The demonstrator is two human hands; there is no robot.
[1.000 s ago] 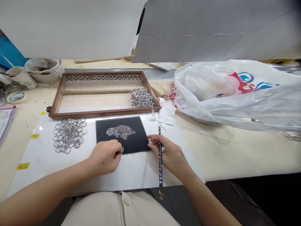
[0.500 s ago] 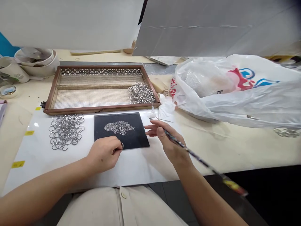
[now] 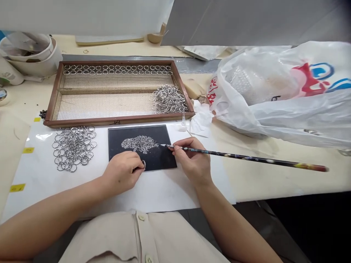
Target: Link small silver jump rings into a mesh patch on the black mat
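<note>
So the person's right hand (image 3: 192, 160) is pinched around a long pick-up pencil (image 3: 246, 157), tip parked just at the right edge of the little heap of sparkly stones (image 3: 139, 143) on the black mat (image 3: 159, 160). The left hand (image 3: 123, 175) is curled shut on one small ring (image 3: 143, 165), held at the mat's near edge. Looks to me like the stone-picking step: ring's ready, no stone on the tip that I can make out. Next bit probably needs a light dab on a single stone, then carrying it across to the ring without knocking the heap. Loose rings (image 3: 72, 148) sit left on the counter (image 3: 263, 175), more in the mesh tray (image 3: 109, 106).
</note>
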